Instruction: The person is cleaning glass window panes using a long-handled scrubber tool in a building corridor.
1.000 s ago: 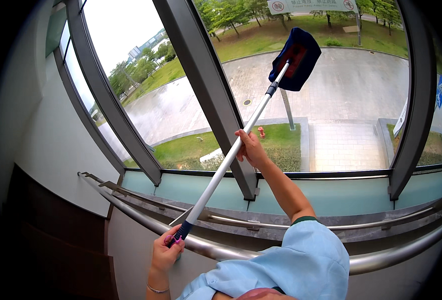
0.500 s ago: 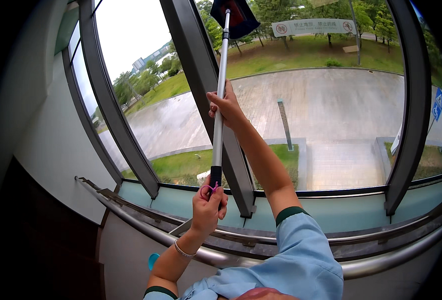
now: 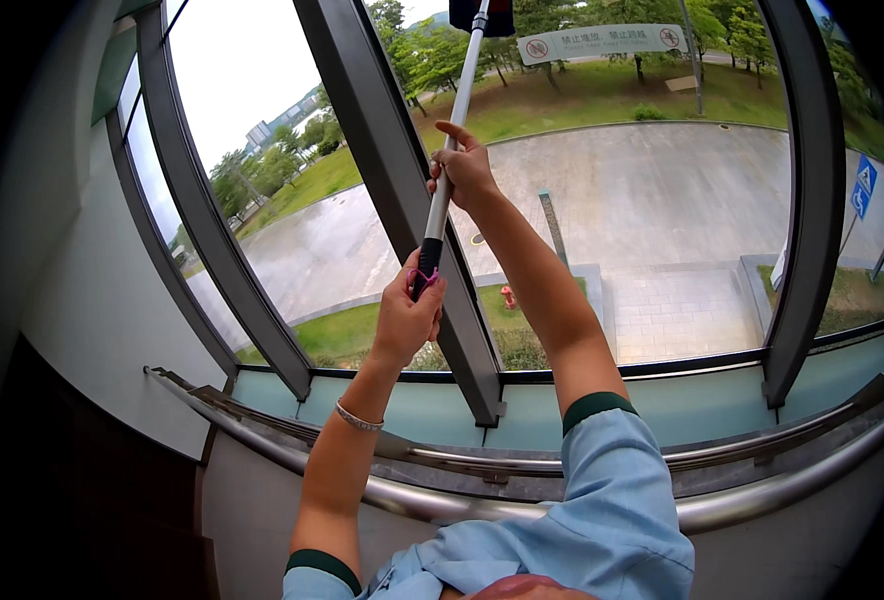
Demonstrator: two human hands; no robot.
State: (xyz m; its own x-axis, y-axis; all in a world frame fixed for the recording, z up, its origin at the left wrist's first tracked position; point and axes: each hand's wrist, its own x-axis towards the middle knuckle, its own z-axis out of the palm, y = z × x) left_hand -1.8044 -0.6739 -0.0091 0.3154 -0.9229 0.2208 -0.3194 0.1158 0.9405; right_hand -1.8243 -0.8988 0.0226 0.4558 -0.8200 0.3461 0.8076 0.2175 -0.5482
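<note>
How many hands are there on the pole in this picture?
2. The left hand is at the dark grip; the right hand is higher, around the silver shaft.

At upper centre, the telescopic pole is silver, its grip black, its cord pink, its pad dark navy. At lower centre, the shirt is light blue with dark green cuffs.
</note>
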